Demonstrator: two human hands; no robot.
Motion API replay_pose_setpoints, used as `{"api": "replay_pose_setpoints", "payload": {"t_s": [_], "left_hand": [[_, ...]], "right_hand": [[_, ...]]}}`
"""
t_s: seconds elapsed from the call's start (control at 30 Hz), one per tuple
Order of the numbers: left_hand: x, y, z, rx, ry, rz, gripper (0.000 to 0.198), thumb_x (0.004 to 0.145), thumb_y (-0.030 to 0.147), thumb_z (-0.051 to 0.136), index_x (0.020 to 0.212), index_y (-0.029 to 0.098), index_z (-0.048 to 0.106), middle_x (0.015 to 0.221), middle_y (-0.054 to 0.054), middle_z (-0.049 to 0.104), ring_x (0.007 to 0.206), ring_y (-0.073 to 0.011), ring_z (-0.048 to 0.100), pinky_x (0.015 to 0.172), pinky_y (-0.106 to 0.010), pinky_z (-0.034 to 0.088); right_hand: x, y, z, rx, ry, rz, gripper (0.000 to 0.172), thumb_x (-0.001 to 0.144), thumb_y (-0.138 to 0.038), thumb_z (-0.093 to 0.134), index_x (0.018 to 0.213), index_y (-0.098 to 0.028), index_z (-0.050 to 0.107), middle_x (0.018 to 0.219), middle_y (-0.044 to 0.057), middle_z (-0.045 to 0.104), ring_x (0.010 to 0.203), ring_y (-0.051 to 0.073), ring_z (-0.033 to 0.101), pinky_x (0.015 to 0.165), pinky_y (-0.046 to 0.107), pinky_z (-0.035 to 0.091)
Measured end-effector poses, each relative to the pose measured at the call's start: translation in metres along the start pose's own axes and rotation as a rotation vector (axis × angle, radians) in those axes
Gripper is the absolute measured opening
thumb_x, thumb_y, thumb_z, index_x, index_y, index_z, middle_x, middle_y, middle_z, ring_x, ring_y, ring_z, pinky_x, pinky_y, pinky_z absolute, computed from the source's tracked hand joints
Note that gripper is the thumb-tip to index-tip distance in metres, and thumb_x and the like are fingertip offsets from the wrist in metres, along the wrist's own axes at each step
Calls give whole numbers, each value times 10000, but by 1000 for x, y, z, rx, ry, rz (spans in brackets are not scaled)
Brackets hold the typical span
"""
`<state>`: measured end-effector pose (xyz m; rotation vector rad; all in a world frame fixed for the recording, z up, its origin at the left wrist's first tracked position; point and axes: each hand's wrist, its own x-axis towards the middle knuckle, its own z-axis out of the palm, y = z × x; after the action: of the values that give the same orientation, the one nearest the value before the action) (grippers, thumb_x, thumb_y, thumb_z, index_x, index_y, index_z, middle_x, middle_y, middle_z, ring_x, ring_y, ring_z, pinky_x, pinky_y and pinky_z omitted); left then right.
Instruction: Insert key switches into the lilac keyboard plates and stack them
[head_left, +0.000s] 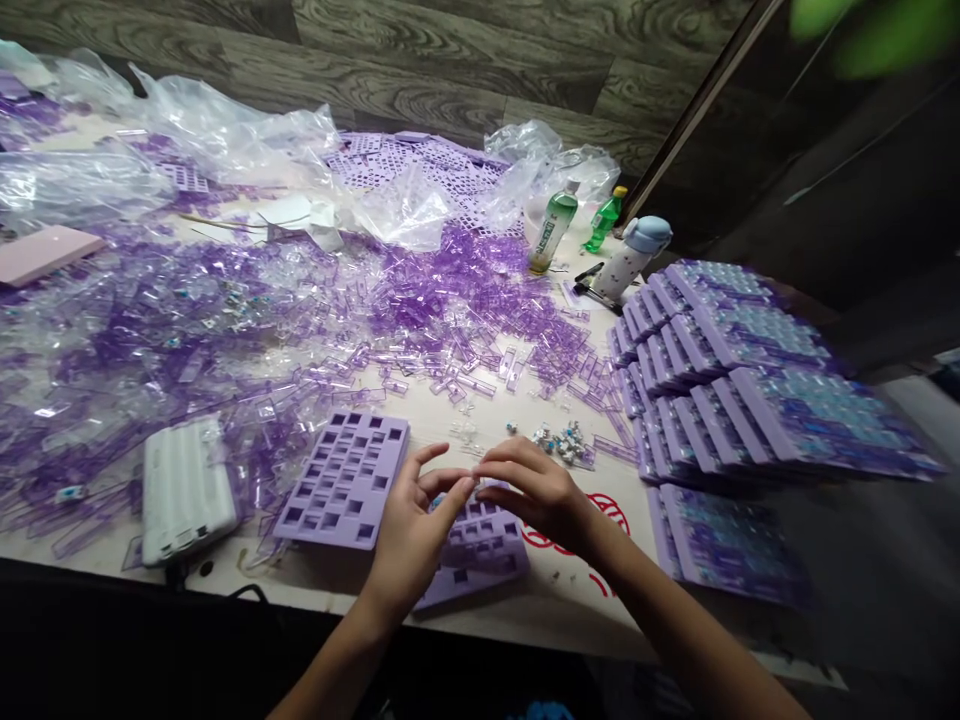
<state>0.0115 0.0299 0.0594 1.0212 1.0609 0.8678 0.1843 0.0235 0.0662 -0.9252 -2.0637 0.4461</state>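
My left hand [409, 530] and my right hand [536, 490] meet fingertip to fingertip at the front middle of the table. Both are closed in a pinch around something tiny, mostly hidden by the fingers. Beneath them lies a purple plastic frame with square holes [487, 565], partly covered by my hands. A second purple frame with square holes [345, 480] rests just left of my left hand. Beyond my right hand sits a small heap of white and blue pieces [566, 442], with a few clear bits [466, 430] scattered beside it.
Clear and purple plastic pieces [300, 290] cover much of the table. Stacked purple panels [720, 370] stand on the right. Farther back are a flask [630, 260], a green-labelled bottle [553, 230], a green bottle [604, 220] and plastic bags [240, 125]. A white device [187, 490] lies front left.
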Motion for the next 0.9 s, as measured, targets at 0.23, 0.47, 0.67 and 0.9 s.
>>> {"api": "replay_pose_setpoints", "payload": {"t_s": [0.23, 0.47, 0.67, 0.9], "left_hand": [[2, -15, -11, 764, 2, 558, 204, 863, 209, 471, 1033, 204, 583, 1045, -60, 641, 998, -201, 571, 886, -389, 428], [-3, -27, -15, 1078, -103, 741, 320, 852, 113, 441, 1144, 194, 545, 1128, -64, 609, 1019, -191, 542, 878, -366, 409], [-5, -33, -14, 1234, -166, 765, 381, 837, 109, 456, 1194, 216, 534, 1172, -56, 603, 1001, -221, 544, 848, -387, 393], [-5, -43, -16, 1336, -122, 848, 410, 815, 81, 458, 1193, 215, 545, 1176, -54, 607, 1018, -207, 544, 853, -364, 378]], "right_hand": [[-21, 14, -3, -133, -39, 212, 149, 871, -311, 575, 958, -201, 625, 941, 83, 589, 901, 211, 537, 788, 366, 447], [-34, 29, 17, -148, -71, 235, 119, 829, -268, 632, 919, -190, 628, 931, 71, 603, 912, 214, 524, 813, 367, 419], [-32, 28, 21, -190, -164, 247, 74, 827, -182, 623, 898, -168, 608, 891, 61, 631, 886, 206, 518, 798, 350, 407], [-25, 23, 19, -272, -308, 340, 82, 787, -172, 684, 832, -189, 617, 818, 28, 654, 897, 207, 522, 783, 333, 369]]}}
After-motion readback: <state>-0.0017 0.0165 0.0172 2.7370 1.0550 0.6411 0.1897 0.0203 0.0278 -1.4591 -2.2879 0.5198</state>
